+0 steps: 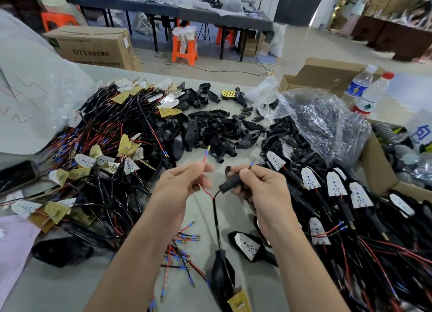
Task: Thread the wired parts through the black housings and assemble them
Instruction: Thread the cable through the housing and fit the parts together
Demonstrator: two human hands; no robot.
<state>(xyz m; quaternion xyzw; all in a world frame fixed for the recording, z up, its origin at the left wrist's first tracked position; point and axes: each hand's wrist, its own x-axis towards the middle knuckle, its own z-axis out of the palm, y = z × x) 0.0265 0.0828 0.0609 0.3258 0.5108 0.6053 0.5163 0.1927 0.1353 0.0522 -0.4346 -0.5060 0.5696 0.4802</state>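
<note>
- The left hand (184, 181) pinches a thin red wire (203, 165) between thumb and fingers, just left of the small black tubular plastic housing (230, 183)
- The right hand (259, 183) grips that tubular housing; a blue-sleeved wire tip (251, 164) pokes out above the thumb
- The two hands are apart, each clamped on its own part
- A black sheathed cable (216, 220) drops from the tubular housing's lower end to a black teardrop-shaped shell (222, 272) with a yellow circuit board (239, 301), nearer the person
- Loose black plastic shells (222, 129) lie heaped on the grey tabletop (70, 286) beyond the tubular housing
- A tangle of red-and-black wired boards (105, 171) lies to its left
- Black lamps fitted with white boards (339, 190) lie to its right
</note>
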